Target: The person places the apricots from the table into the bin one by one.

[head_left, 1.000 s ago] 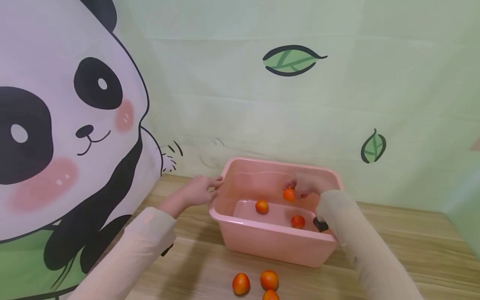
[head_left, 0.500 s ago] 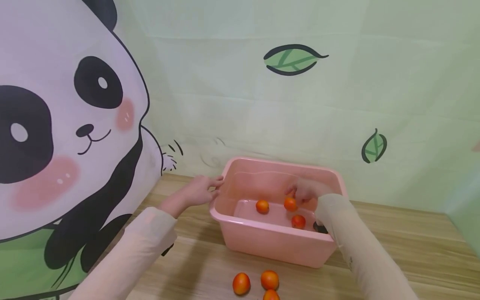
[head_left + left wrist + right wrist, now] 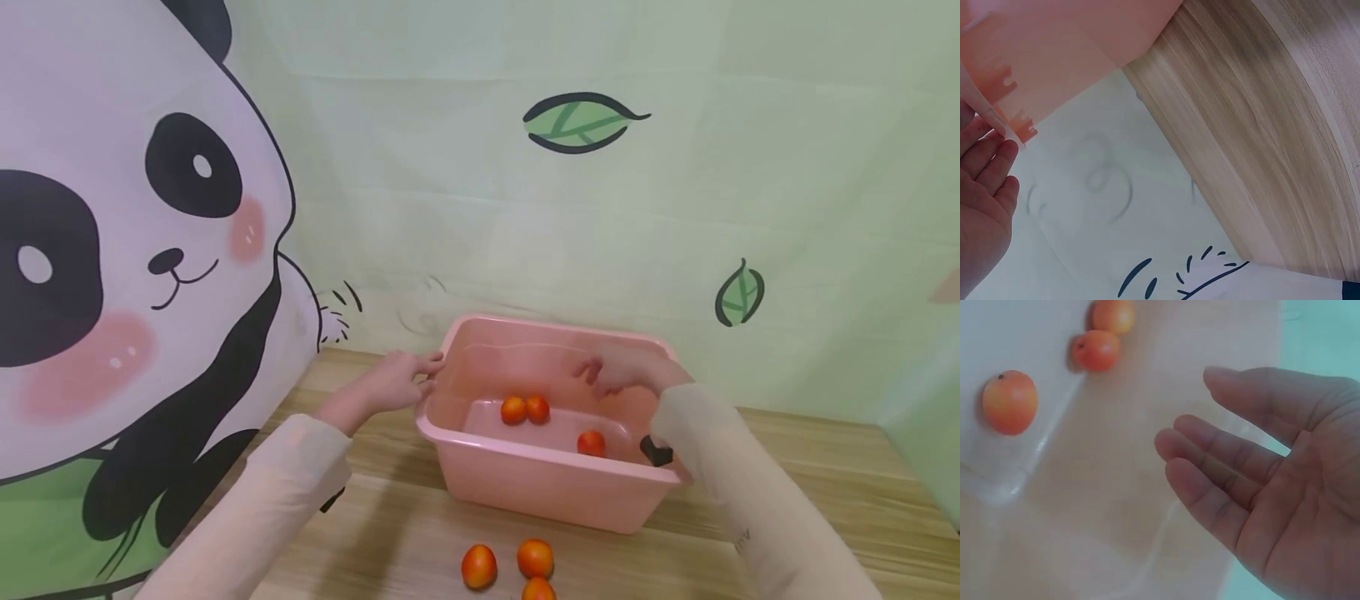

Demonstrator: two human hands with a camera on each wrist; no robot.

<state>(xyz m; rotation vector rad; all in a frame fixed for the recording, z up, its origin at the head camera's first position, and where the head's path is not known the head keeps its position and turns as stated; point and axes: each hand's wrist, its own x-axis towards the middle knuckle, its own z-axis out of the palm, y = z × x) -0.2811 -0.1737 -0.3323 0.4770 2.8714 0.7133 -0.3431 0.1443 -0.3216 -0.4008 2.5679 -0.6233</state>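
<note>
A pink plastic tub point(image 3: 547, 492) stands on the wooden table against the backdrop. My left hand point(image 3: 390, 383) holds its left rim; in the left wrist view, fingertips point(image 3: 1004, 150) lie against the rim's edge. Over the tub's right part hovers my right hand point(image 3: 622, 367), holding nothing, with fingers loosely bent and thumb apart in the right wrist view. On the tub floor, two round orange-red fruits, one point(image 3: 513, 410) and another point(image 3: 537, 408), lie side by side at the left. A third fruit point(image 3: 591, 443) lies nearer the front wall. Their exact kind is unclear.
In front of the tub, three similar fruits lie on the table point(image 3: 787, 450): one at the left point(image 3: 478, 567), one at the right point(image 3: 536, 558), and one cut off by the frame edge point(image 3: 539, 590). Behind hangs a pale green cloth point(image 3: 465, 208) with a panda print.
My right hand has lowered a fruit into the tub and let it go; that fruit now lies beside the left one. The right hand has risen slightly and drawn right. My left hand stays put.
</note>
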